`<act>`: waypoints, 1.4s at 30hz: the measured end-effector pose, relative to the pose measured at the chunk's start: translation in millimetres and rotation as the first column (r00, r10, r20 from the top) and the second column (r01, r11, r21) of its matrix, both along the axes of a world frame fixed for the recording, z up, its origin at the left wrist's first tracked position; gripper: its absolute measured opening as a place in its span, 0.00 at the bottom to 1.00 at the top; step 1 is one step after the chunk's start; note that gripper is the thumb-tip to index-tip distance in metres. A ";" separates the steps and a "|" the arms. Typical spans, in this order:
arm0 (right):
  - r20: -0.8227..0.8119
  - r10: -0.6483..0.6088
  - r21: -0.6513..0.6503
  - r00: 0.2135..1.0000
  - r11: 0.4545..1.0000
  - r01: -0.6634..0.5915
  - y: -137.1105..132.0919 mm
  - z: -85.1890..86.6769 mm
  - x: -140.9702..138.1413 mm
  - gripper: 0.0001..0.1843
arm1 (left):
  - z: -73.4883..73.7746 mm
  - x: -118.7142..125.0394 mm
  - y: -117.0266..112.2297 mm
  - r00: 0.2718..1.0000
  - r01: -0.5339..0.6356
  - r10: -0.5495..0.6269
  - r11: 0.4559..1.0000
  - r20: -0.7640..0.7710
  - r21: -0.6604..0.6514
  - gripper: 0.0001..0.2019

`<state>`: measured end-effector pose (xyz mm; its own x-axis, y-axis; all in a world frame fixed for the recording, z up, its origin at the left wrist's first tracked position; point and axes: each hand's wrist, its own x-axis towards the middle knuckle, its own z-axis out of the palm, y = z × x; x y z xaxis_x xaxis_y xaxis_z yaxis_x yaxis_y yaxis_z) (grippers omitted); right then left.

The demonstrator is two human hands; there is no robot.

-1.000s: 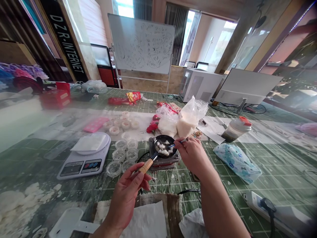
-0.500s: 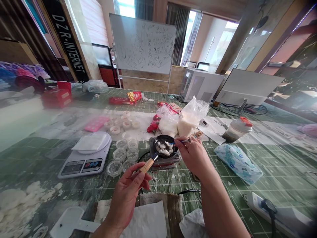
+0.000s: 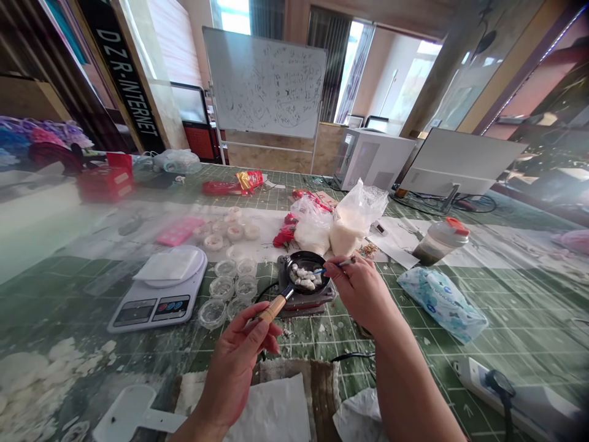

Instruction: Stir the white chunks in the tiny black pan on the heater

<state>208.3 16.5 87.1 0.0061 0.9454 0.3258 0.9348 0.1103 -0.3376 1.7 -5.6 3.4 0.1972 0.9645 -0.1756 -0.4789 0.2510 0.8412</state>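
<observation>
My left hand [image 3: 246, 350] is closed around the wooden handle of a small black frying pan [image 3: 289, 290]. The pan rests on or just over a small hot plate [image 3: 306, 306]. White lumps [image 3: 304, 277] lie in the pan. With its fingers pinched, my right hand [image 3: 356, 285] holds a thin blue stick-like tool [image 3: 332, 267], whose tip reaches in among the lumps. The tool's exact kind is too small to tell. Left of the pan stand several clear small cups [image 3: 221, 286].
A kitchen scale [image 3: 161, 288] stands at the left, with white flakes [image 3: 41, 380] in front. Bags of white granules [image 3: 347, 227] sit behind the pan. To the right are a shaker bottle [image 3: 442, 239], a blue wipes pack [image 3: 442, 304] and a power strip [image 3: 515, 393]. A towel [image 3: 322, 393] lies nearest me.
The tool tip has shifted slightly within the pan, and the white lumps are gathered a little closer together. My left hand and the pan have stayed in place.
</observation>
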 end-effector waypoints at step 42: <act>-0.056 0.039 -0.011 0.998 0.999 -0.040 -2.2 0.7 2.3 0.18 | -2.6 0.4 1.1 1.000 -0.001 0.001 1.000 -0.011 0.001 0.15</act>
<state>210.6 14.3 87.8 -0.0132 0.9492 0.3144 0.9094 0.1421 -0.3910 2.1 -4.5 0.7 0.1941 0.9650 -0.1765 -0.4703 0.2494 0.8465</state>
